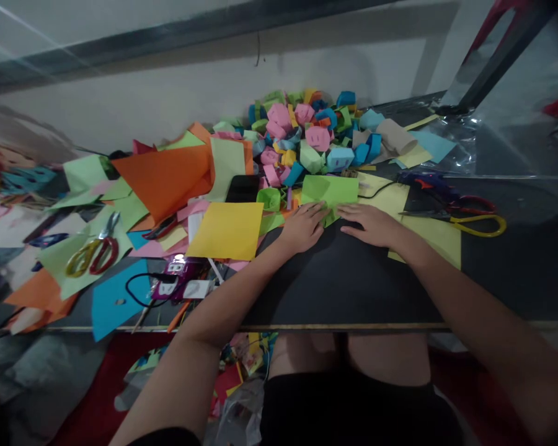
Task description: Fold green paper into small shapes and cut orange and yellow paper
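Note:
A light green paper sheet lies on the dark table straight ahead of me. My left hand rests flat on its near left edge, fingers stretched out. My right hand lies flat just right of it, fingers extended toward the green sheet's near corner. Both hands press down on the paper; neither grips anything. A yellow square sheet lies just left of my left hand.
A heap of folded coloured paper pieces sits behind the green sheet. An orange sheet and red-yellow scissors are at left. Yellow-handled scissors and a glue gun lie at right. A phone lies near the heap.

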Motion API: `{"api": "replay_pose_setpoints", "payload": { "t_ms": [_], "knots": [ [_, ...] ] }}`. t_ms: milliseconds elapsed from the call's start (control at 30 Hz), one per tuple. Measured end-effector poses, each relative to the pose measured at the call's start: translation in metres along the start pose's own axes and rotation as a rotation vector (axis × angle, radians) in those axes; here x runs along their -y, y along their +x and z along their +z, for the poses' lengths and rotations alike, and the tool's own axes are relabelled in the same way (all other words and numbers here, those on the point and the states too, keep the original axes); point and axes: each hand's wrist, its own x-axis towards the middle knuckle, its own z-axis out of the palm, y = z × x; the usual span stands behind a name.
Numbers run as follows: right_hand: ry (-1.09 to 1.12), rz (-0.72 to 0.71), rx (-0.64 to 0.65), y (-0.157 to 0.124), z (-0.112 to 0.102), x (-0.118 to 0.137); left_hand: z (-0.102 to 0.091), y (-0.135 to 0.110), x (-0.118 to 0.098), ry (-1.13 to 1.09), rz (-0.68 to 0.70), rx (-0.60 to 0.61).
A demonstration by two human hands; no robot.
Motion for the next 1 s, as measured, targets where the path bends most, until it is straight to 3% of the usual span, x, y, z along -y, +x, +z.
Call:
{"api": "replay_pose_setpoints", "payload": {
  "t_ms": [167, 300, 367, 500, 700, 867, 1000],
  "knots": [
    [-0.100, 0.047, -0.116, 0.000, 0.000, 0.020, 0.002, 0.000, 0.000, -0.023, 0.006, -0.028],
    [-0.064, -0.118, -0.158, -0.001, -0.002, 0.032, 0.003, 0.002, 0.004, -0.057, 0.072, -0.042],
    [-0.017, -0.185, -0.195, -0.002, -0.004, 0.029, 0.004, 0.003, 0.006, -0.082, 0.115, -0.022],
    [0.044, -0.158, -0.291, -0.004, -0.010, 0.011, 0.004, 0.004, 0.011, -0.127, 0.142, 0.023],
    [0.091, -0.075, -0.207, -0.003, -0.006, -0.004, 0.003, 0.003, 0.009, -0.144, 0.113, -0.021],
    [0.171, -0.042, -0.131, 0.000, 0.005, 0.004, 0.006, 0.003, 0.008, -0.134, -0.023, -0.103],
    [0.142, -0.071, -0.124, 0.000, 0.001, 0.009, 0.011, 0.005, 0.013, -0.143, -0.004, -0.123]
  ]
}}
